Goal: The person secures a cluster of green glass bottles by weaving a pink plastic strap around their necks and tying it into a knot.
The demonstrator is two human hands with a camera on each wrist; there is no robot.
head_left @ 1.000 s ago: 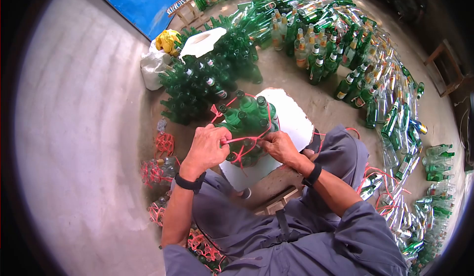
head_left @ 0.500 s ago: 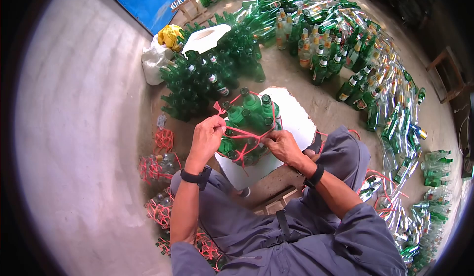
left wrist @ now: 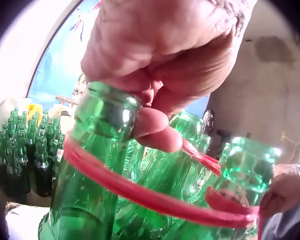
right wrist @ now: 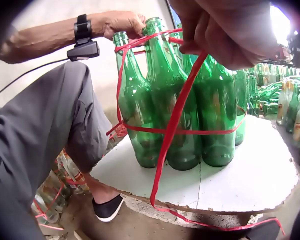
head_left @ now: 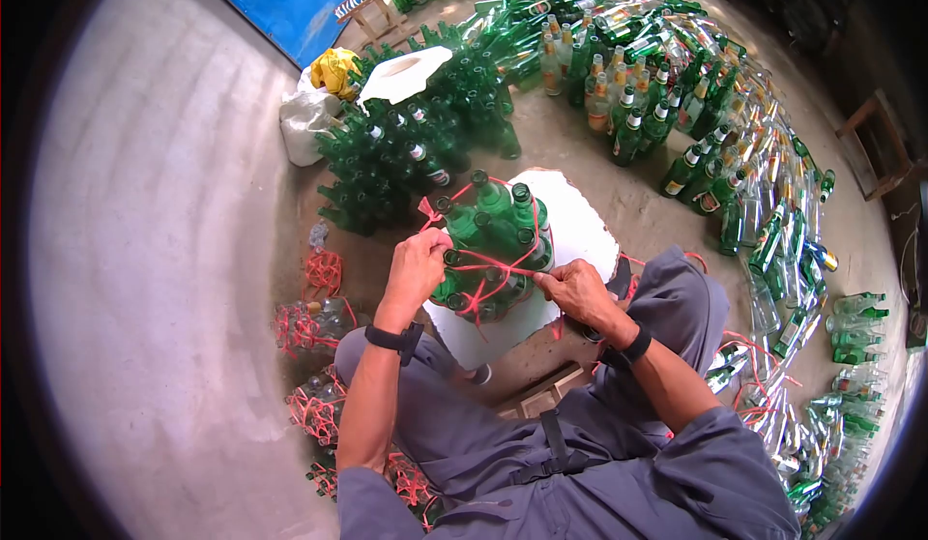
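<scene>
A cluster of green glass bottles (head_left: 495,233) stands upright on a white board (head_left: 580,216), with red plastic string (right wrist: 175,117) looped round its necks and lower sides. At the cluster's left, my left hand (head_left: 416,269) pinches a strand of the string between thumb and fingers; in the left wrist view its fingertips (left wrist: 165,138) are beside a bottle neck. My right hand (head_left: 583,293), at the right edge of the cluster, grips the string near a crossing over the necks. From that hand a loose tail of string hangs down past the board's edge in the right wrist view.
Many green bottles (head_left: 377,168) stand at the back left, a white piece (head_left: 404,76) lying on them. A long pile of bottles (head_left: 764,182) curves along the right. String-tied bottles (head_left: 314,322) are at the left by the wall (head_left: 174,250). My knees flank the board.
My right hand has moved right, away from the necks, and a strand now stretches from the crossing to it. The left hand has shifted slightly up and right along the cluster's left side.
</scene>
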